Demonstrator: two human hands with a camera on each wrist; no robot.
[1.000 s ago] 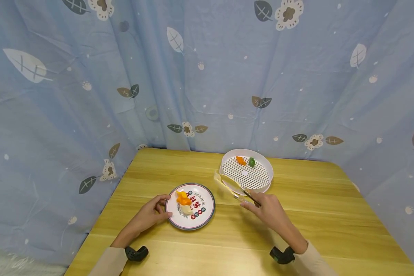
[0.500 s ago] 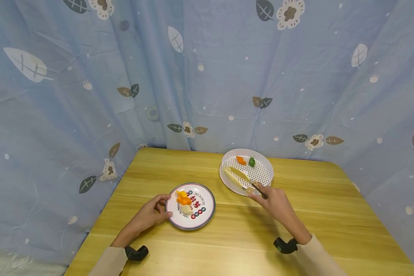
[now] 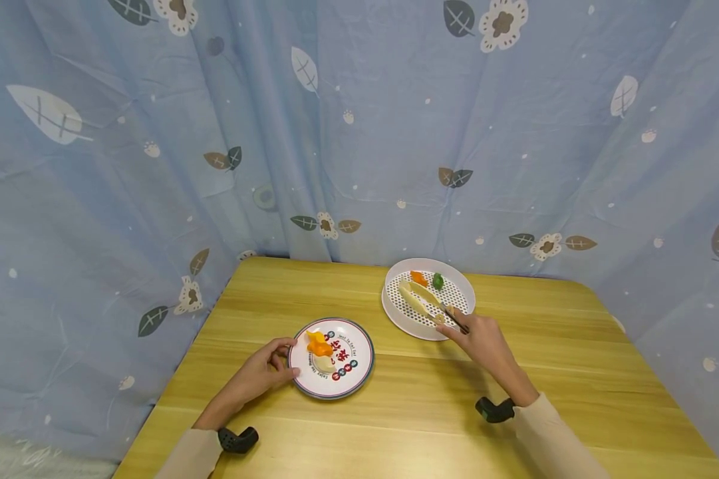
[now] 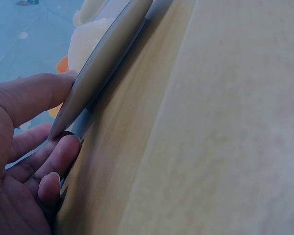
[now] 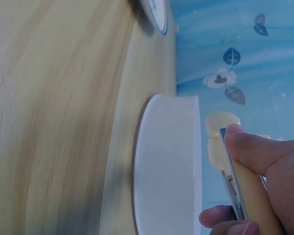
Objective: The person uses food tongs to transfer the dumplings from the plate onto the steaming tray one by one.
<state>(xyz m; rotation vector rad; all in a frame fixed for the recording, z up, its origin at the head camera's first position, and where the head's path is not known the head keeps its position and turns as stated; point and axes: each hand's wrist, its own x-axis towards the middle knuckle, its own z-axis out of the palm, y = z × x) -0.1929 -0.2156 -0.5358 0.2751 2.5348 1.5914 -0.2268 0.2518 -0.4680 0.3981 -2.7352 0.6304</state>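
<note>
In the head view my left hand (image 3: 268, 364) pinches the left rim of a white printed plate (image 3: 353, 346), thumb on one face and fingertips at the edge. On the plate lie yellow-orange pieces (image 3: 319, 344) and a pale piece (image 3: 324, 363) shaped like a dumpling. My right hand (image 3: 477, 338) grips a pair of tongs (image 3: 433, 299) with pale yellow ends, their two arms spread apart. These ends are over a white perforated tray (image 3: 463, 307). At the tray's far side sit an orange piece (image 3: 419, 278) and a green piece (image 3: 437, 281).
Both things stand on a wooden table (image 3: 383, 426), the tray behind and to the right of the plate. A blue patterned curtain (image 3: 371, 133) hangs close along the table's back and sides.
My right hand has moved the tongs right and forward, from between plate and tray to over the tray. The left hand and plate have stayed put.
</note>
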